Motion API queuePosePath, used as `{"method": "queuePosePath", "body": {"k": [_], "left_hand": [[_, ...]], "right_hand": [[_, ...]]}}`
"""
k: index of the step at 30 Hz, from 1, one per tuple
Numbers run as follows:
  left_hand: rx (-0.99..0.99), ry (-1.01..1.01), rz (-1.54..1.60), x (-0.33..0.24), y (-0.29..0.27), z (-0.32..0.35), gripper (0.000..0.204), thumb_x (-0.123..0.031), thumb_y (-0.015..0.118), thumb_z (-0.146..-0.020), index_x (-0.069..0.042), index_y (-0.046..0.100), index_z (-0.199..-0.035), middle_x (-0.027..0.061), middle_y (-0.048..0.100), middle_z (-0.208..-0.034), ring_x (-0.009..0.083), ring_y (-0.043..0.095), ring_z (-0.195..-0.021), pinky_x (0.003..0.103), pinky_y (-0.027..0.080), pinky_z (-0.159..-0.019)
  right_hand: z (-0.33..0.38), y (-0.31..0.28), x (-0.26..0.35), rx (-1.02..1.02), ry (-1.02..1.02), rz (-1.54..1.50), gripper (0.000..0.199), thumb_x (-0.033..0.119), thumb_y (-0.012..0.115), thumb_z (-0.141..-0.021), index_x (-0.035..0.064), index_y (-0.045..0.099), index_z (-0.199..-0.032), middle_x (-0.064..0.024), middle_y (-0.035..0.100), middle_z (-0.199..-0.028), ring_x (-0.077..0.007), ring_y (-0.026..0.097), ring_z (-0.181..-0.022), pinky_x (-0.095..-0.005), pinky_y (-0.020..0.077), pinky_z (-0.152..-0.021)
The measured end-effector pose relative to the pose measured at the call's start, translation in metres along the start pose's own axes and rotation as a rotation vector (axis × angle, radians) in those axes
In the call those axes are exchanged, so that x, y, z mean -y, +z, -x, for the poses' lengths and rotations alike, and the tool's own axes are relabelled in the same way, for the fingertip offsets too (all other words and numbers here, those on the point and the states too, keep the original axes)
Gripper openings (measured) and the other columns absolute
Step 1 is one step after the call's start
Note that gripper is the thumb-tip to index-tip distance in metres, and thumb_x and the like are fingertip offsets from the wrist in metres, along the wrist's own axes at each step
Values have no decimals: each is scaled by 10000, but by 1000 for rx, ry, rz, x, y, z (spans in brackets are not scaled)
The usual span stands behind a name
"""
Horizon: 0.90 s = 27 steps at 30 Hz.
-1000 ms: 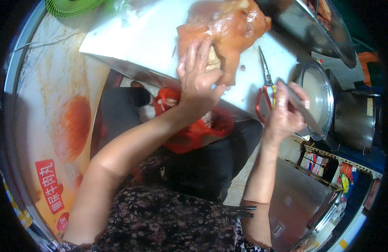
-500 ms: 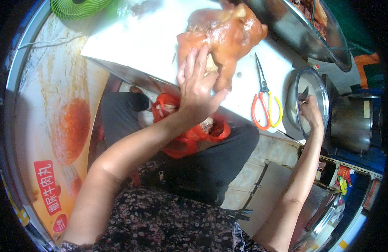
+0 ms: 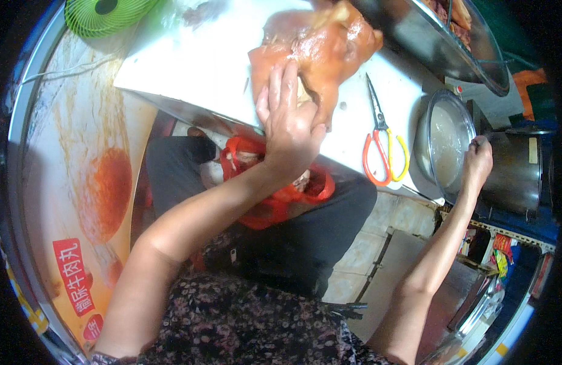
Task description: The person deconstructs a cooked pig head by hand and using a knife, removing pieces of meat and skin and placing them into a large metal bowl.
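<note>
A large glossy brown piece of roasted meat (image 3: 320,52) lies on a white cutting board (image 3: 196,67). My left hand (image 3: 287,121) rests flat on the meat's near side, fingers stretched out and pressing on it. Far to the right, my right hand (image 3: 478,161) is curled over the right rim of a round metal bowl (image 3: 448,143) holding a pale liquid. Scissors (image 3: 381,146) with red and yellow handles lie on the board between the two hands, touched by neither.
A red plastic bag (image 3: 281,194) hangs below the board's near edge, above my lap. A green fan (image 3: 104,12) sits at the top left. At the top right is a big metal tray (image 3: 433,42) with meat, and beside the bowl a steel pot (image 3: 515,167).
My right hand has moved away from the scissors, rightward to the bowl's rim. My left hand has stayed on the meat.
</note>
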State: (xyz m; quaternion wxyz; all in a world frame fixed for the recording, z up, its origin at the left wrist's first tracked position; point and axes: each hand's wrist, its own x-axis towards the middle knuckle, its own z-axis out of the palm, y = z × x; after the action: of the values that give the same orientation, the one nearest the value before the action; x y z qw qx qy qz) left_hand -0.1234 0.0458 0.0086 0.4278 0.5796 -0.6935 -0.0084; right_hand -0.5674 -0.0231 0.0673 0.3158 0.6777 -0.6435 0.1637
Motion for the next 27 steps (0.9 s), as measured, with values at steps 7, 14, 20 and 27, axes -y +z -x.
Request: {"method": "queuePosePath", "body": {"k": [7, 14, 20, 27], "left_hand": [[22, 108, 29, 3, -5, -4, 199, -67, 783, -665, 44, 706, -811, 330, 288, -1601, 532, 317, -1455, 563, 280, -1176], [-79, 170, 117, 4, 0, -11, 121, -22, 661, -783, 92, 671, -746, 418, 426, -1484, 556, 443, -1381, 623, 378, -1092], [-113, 191, 142, 7, 5, -10, 162, -47, 668, -818, 80, 668, -718, 423, 453, -1459, 553, 485, -1348, 577, 417, -1061], [7, 143, 95, 9, -3, -7, 196, -68, 779, -727, 53, 728, -872, 328, 375, -1567, 491, 420, -1422, 531, 371, -1128]], "right_hand": [[30, -91, 208, 255, 521, -1383, 283, 186, 779, -906, 67, 709, -1153, -21, 673, -824, -92, 621, -648, -219, 493, -568], [62, -111, 296, 716, 107, -1204, 875, -58, 621, -761, 152, 390, -1579, -153, 624, -657, -318, 655, -616, -440, 555, -686], [59, -113, 301, 740, 37, -1058, 980, -53, 615, -744, 169, 261, -1630, -221, 650, -711, -426, 676, -695, -517, 546, -694], [51, -107, 301, 592, 178, -1130, 756, -14, 689, -772, 65, 472, -1491, -246, 669, -768, -388, 690, -710, -458, 554, -689]]}}
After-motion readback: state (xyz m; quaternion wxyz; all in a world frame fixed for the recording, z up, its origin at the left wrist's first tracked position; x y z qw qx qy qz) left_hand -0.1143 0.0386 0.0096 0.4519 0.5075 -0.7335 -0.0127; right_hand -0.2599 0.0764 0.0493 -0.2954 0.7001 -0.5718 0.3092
